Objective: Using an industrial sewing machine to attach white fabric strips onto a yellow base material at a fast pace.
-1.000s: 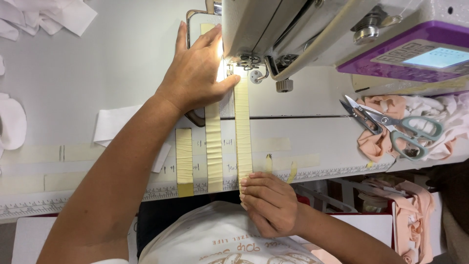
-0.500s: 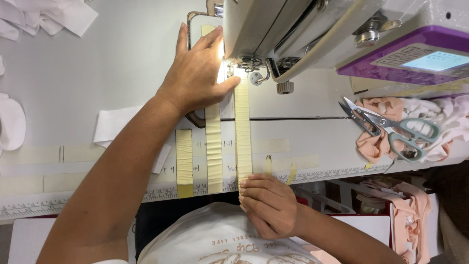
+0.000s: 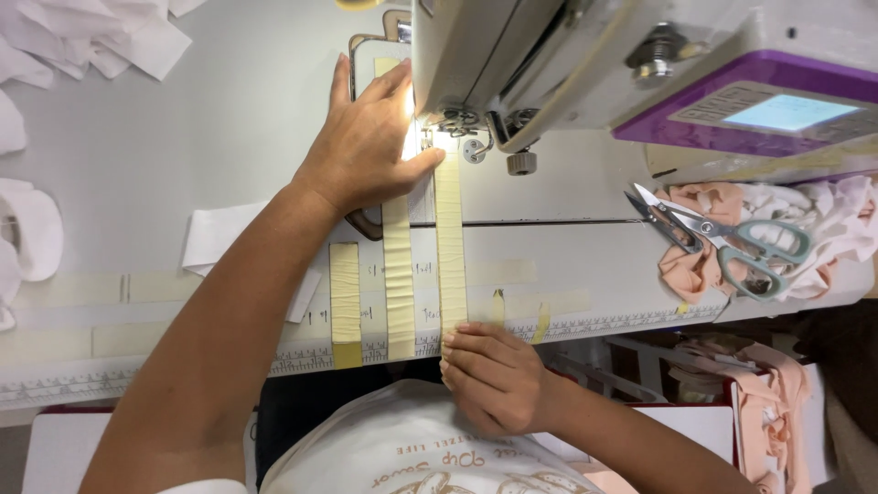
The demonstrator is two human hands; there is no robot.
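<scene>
A long cream fabric strip [image 3: 450, 247] runs from the table's near edge up under the presser foot [image 3: 455, 128] of a white sewing machine [image 3: 567, 64]. My left hand [image 3: 370, 146] lies flat beside the needle, thumb pressing the strip's far end. My right hand [image 3: 494, 375] pinches the strip's near end at the table edge. Two more cream bands [image 3: 397, 274] lie parallel to the left, taped to the table.
Teal-handled scissors [image 3: 732, 242] rest on a pile of peach and white cloth [image 3: 695, 265] at right. White fabric pieces [image 3: 82, 37] lie at the far left. A ruler scale [image 3: 585, 325] runs along the table's front edge. The machine's purple control panel [image 3: 759, 114] is at upper right.
</scene>
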